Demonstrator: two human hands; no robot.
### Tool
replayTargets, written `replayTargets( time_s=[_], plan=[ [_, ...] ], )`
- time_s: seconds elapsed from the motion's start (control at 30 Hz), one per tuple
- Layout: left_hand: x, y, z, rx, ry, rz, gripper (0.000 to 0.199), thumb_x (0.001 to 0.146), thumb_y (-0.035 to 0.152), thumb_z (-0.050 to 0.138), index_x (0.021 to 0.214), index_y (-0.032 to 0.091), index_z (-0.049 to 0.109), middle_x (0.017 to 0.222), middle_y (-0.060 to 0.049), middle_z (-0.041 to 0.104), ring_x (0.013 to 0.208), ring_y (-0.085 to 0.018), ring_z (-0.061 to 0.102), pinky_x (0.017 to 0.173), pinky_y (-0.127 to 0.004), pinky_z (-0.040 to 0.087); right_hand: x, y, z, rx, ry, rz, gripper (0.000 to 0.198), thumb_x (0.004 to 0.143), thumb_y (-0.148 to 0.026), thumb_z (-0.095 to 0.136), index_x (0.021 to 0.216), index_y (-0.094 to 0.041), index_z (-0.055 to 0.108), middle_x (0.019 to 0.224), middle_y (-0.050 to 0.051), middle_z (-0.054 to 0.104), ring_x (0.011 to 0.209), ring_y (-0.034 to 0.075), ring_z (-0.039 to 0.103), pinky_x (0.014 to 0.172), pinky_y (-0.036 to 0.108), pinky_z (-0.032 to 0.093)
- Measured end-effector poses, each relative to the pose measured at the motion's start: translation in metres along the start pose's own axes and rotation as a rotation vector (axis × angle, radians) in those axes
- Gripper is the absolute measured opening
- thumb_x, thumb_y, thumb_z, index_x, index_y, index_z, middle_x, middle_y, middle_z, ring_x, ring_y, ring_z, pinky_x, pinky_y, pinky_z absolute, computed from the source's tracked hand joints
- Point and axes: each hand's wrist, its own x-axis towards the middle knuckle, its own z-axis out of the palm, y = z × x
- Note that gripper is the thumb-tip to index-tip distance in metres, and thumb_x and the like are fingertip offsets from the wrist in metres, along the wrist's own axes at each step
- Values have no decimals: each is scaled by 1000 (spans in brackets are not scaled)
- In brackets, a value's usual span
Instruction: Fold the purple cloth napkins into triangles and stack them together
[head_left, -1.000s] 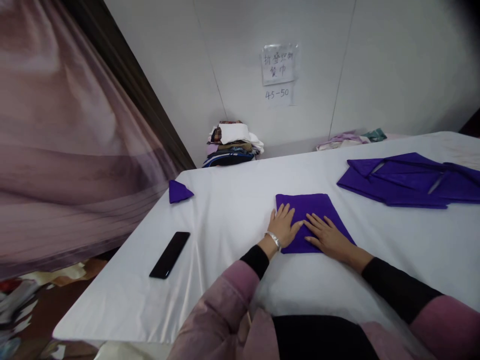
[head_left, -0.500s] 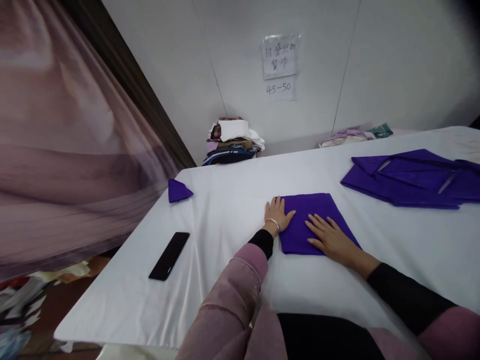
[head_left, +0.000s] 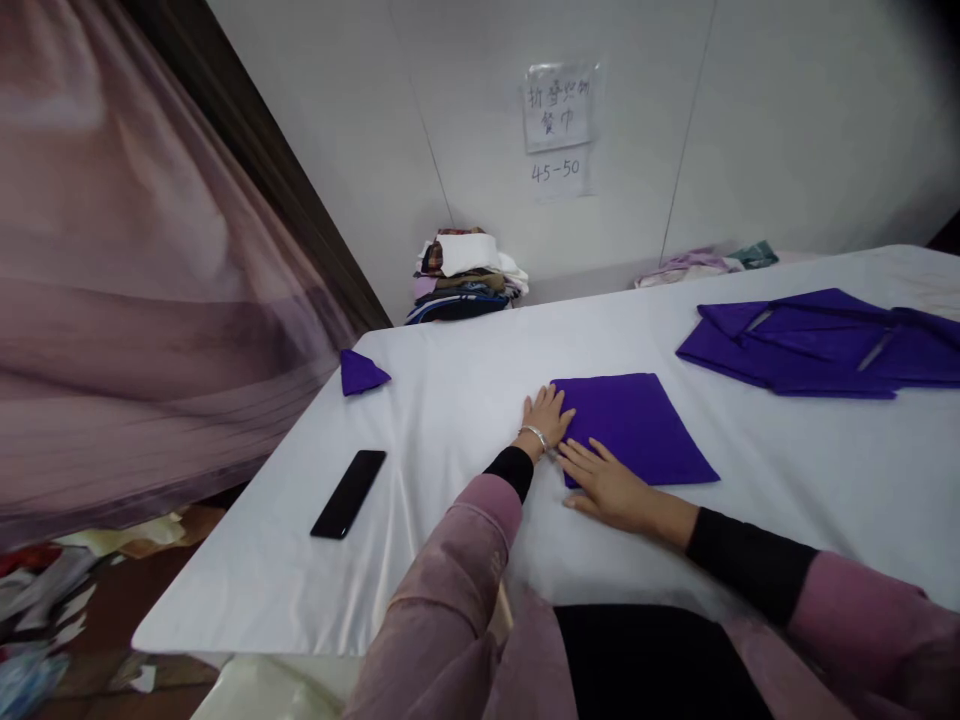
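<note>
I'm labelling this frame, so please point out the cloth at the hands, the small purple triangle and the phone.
Cloth (head_left: 637, 425): head view, on the middle of its bare top.
Triangle (head_left: 361, 373): head view, around its middle.
Phone (head_left: 349, 494): head view, on its dark upper face.

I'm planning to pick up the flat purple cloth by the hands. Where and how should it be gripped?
Probably pinch the purple cloth at its pointed near right corner, coming from the right. It lies flat, so an edge offers the likeliest hold; that corner is uncovered, while the left hand and right hand are at its left side.
</note>
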Motion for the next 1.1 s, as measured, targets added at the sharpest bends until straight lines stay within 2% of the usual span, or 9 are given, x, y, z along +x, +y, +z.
replayTargets(
  time_s=[0.17,0.43,0.53,0.63,0.7,0.8,0.97,1.1],
  plan=[
    [-3,-6,8,77,27,-11,58,92,48,18,141,17,27,151,-6,20,138,-22,14,111,-49,13,-5,-12,14,41,-38,-44,70,88,-60,32,143,-16,27,148,14,23,138,26,13,109,50,7],
    [1,-6,-2,43,-11,-40,57,92,48,21,141,18,25,151,-8,19,138,-23,15,110,-49,15,-29,-28,1,134,-73,-113,74,88,-58,37,145,-16,16,149,13,21,138,24,12,111,47,4],
    [-14,4,-6,5,21,-18,58,93,48,20,142,18,24,151,-9,16,139,-24,14,109,-50,17,-45,-18,-5,101,29,-40,66,90,-53,36,144,-17,21,148,12,26,137,23,15,111,46,6],
    [-41,18,-3,37,55,132,57,92,48,23,141,18,26,151,-9,18,139,-24,12,110,-50,13,-67,4,-9,11,121,90,61,92,-50,34,143,-18,26,147,11,28,137,22,17,111,47,10],
    [-58,26,3,61,35,220,58,92,49,24,141,19,27,151,-8,19,139,-23,10,111,-50,11,-81,21,-8,-58,145,171,63,91,-51,35,143,-19,25,147,12,27,137,24,17,110,49,12],
    [-72,30,13,68,-23,230,59,91,51,22,141,18,27,151,-7,21,139,-23,10,111,-51,10,-98,41,-4,-115,129,227,66,90,-54,36,144,-21,21,148,11,24,136,27,17,108,51,15],
    [-71,27,15,41,-58,194,61,91,52,22,142,20,25,151,-6,19,140,-22,9,112,-51,9,-107,50,-7,-57,69,244,65,90,-55,34,145,-24,18,149,9,23,136,27,16,108,51,17],
    [-57,27,-3,6,-68,165,61,91,54,20,142,20,25,151,-7,20,139,-23,11,111,-52,13,-84,47,-31,26,32,261,65,90,-56,30,145,-23,19,150,7,20,137,24,15,109,48,16]
  ],
)
